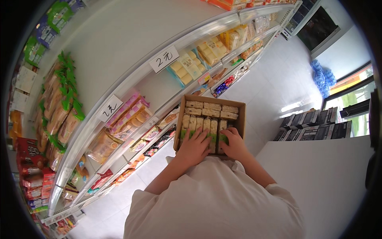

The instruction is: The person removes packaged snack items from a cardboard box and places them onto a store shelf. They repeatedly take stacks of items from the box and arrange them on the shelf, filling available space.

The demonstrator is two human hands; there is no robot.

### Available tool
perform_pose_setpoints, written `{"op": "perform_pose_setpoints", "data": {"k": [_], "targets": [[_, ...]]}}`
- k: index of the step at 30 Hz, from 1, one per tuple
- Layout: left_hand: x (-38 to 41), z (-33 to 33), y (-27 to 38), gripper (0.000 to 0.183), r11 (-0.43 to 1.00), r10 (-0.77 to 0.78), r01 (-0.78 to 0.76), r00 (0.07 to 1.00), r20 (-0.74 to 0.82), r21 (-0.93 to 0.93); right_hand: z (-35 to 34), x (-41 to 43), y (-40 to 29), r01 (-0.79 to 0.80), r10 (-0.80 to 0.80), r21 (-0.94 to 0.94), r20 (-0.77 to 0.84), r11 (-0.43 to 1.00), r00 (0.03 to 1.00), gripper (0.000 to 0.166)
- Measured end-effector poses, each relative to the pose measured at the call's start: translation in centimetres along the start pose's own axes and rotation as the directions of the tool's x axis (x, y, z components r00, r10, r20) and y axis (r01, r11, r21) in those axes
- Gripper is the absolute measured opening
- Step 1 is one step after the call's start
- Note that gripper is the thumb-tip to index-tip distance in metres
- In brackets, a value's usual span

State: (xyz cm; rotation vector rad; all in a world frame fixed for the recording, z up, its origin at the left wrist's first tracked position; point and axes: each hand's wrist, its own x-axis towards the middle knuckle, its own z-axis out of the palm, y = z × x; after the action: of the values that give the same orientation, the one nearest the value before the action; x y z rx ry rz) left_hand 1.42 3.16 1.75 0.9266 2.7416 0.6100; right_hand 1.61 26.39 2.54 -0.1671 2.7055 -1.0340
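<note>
Right in front of my body is an open cardboard box [243, 119] packed with clear-wrapped, pale, speckled snack bars [212, 106]. Two short rows lie across its far end, and several more packs with green labels stand lengthwise nearer me. My left hand [193, 146] rests over the left lengthwise packs, fingers spread on their tops. At the right end of that row, my right hand [235, 145] has its thumb and fingers around one wrapped pack [223, 125]. A dark gap shows to the right of this pack. The lower ends of the packs are partly hidden by my hands.
A store shelf [134, 71] with clear edge strips and handwritten price cards [164, 59] runs along my left. It bears packaged cakes [187, 68] and bread [129, 116]. To my right are a white counter surface [316, 167], stacked dark boxes [313, 125] and blue plastic bundles [322, 78].
</note>
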Motion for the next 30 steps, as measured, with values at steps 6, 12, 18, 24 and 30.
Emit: {"op": "perform_pose_setpoints", "data": {"k": [6,12,18,24,30], "targets": [[-0.9,-1.0,0.1,0.047,1.000,-0.008,0.006,0.995,-0.102,-0.018,-0.5,0.8,-0.3,0.054,-0.052,-0.026,0.082,0.998,0.995,0.046],[-3.1,-3.7,0.2,0.040,0.984,-0.114,0.084,0.975,-0.192,-0.156,-0.4,1.8,-1.7,0.094,-0.092,-0.131,0.026,0.987,0.995,0.045],[-7.0,-7.2,-1.4,0.032,0.963,-0.245,0.156,0.844,-0.477,-0.218,-1.5,3.3,-2.4,0.153,-0.152,-0.027,0.038,0.988,0.988,0.043],[-11.4,-12.2,-2.4,0.015,0.947,-0.276,0.296,0.540,-0.795,-0.127,-1.6,6.0,-2.6,0.360,-0.360,-0.020,-0.041,0.933,0.932,0.037],[-13.5,-11.9,-1.9,0.010,0.899,-0.407,0.332,0.398,-0.822,-0.285,-1.1,7.7,-4.3,0.491,-0.491,-0.015,-0.059,0.871,0.869,0.034]]}}
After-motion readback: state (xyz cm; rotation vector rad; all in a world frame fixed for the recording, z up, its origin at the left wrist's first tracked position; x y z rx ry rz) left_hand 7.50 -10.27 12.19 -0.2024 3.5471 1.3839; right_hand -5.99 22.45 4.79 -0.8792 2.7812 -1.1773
